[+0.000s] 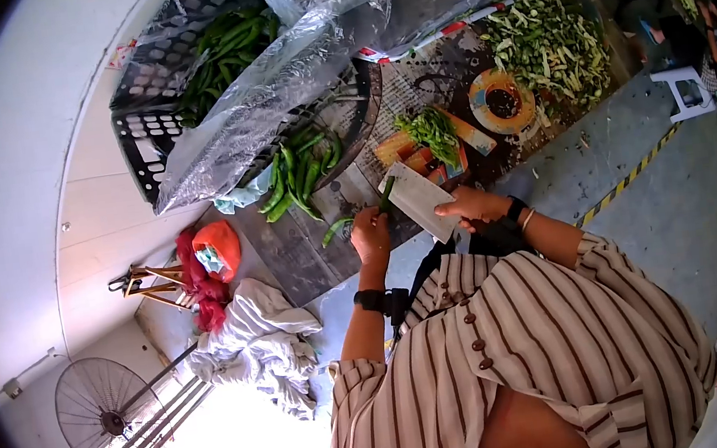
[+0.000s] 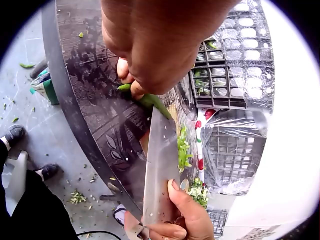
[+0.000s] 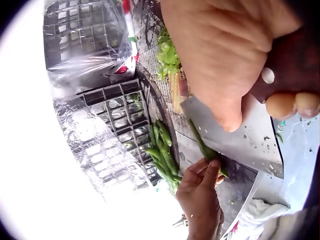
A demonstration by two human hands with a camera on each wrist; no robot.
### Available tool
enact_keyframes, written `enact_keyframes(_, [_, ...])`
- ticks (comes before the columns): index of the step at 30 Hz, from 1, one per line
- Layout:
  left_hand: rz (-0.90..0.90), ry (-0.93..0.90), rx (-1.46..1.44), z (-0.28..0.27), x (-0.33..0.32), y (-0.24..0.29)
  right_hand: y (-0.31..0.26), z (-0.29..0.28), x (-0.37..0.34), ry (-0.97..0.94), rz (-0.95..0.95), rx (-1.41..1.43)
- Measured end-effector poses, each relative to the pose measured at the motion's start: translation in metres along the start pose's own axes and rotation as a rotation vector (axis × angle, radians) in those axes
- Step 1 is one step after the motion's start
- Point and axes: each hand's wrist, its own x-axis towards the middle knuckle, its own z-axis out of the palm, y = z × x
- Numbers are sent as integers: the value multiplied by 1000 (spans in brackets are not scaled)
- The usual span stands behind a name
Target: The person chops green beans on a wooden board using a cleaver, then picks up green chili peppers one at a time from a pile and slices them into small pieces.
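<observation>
A person in a striped shirt (image 1: 422, 377) holds a green pepper (image 1: 387, 194) at a cleaver (image 1: 416, 200) over a bench (image 1: 292, 263).

At the head view's centre, the fingers of the left hand (image 1: 370, 234) pinch the pepper; those of the right hand (image 1: 472, 205) curl round the cleaver's handle. Beyond, whole peppers (image 1: 310, 176) lie left of centre, a small cut heap (image 1: 433, 134) right of it. Farther off, a large chopped pile (image 1: 556, 46) covers the upper right; a black crate (image 1: 144, 111) holds more peppers (image 1: 234, 47) at upper left.

Cleaver (image 3: 239, 141) at green pepper (image 3: 204, 148), over tabletop (image 3: 241, 186)
Right hand (image 3: 220, 62) grips dark handle (image 3: 294, 65); left hand (image 3: 199, 196) pinches the pepper near the specked blade; whole peppers (image 3: 164, 154) lie beside black crate (image 3: 122, 117); light-green cut pieces (image 3: 169, 54) near right hand.
</observation>
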Motion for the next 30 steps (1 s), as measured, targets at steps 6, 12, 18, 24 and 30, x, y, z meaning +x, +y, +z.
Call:
enact_keyframes(6, [6,6,10,1,0,-3,-5,5,-3,7,5,-68])
enact_keyframes(12, [14,-20,16,-9,-4,10,-1,2,2,-16,-2,-31])
enact_keyframes(18, [-117,-116,100,-14,-10,3,2,4,3,-20,28,-14])
enact_keyframes(24, [-109,-95,131,-10,-8,1,-1,0,5,-19,3,-74])
enact_keyframes(30, [-74,-84,130,-11,-8,2,-8,1,-1,-20,1,-94])
